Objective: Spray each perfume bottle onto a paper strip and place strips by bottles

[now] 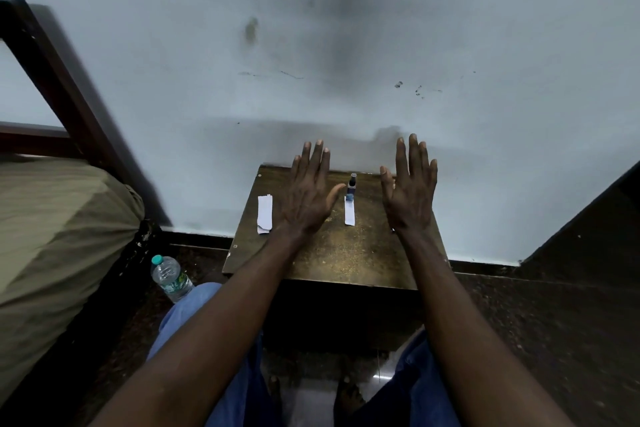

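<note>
A small dark perfume bottle (352, 185) with a black cap stands near the back of a small brown table (346, 253). A white paper strip (349, 211) lies flat just in front of it. A wider stack of white paper strips (265, 214) lies at the table's left side. My left hand (310, 191) is held flat with straight fingers over the table, left of the bottle, its thumb close to the bottle. My right hand (408, 187) is held flat and spread to the right of the bottle. Neither hand holds anything.
The table stands against a pale blue wall (346, 62). A plastic water bottle (170, 277) with a green cap stands on the dark floor at the left, beside a bed with an olive cover (59, 236). My knees in blue trousers (194, 315) are below the table.
</note>
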